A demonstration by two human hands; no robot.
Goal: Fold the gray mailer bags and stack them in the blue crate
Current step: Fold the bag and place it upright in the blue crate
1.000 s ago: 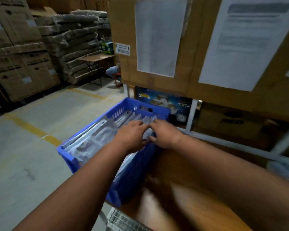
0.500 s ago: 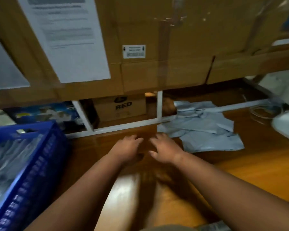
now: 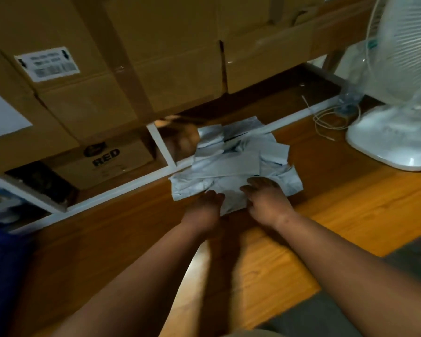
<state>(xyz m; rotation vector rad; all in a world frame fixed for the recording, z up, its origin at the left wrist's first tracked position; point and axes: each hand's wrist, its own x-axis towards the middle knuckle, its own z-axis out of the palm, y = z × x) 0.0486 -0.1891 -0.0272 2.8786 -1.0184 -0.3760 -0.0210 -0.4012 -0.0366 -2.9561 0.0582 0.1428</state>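
A loose heap of gray mailer bags (image 3: 236,164) lies on the wooden desk (image 3: 350,215), its far edge draped over a white frame rail (image 3: 122,188) that runs along the back of the desk. Both hands reach forward to the near edge of the heap. The left hand (image 3: 204,205) lies palm down at the near left corner, its fingers resting on the bag material; whether they pinch it cannot be told through the blur. The right hand (image 3: 267,200) lies flat on top of the nearest bag, fingers spread and pressing down on it, not curled round anything.

At the far left edge a blurred patch of the blue crate (image 3: 0,251) shows, well apart from the heap.

Behind the rail, large cardboard cartons (image 3: 136,57) fill the upper view. One carries a white barcode label (image 3: 46,64) with arrows at its corners; its text is too blurred to read. Under the cartons a smaller box (image 3: 107,159) bears the word "RED" in dark capitals below an oval logo that cannot be made out. On the right of the desk stands a white fan (image 3: 396,93), with a thin white cable (image 3: 326,120) coiled just beside its base.
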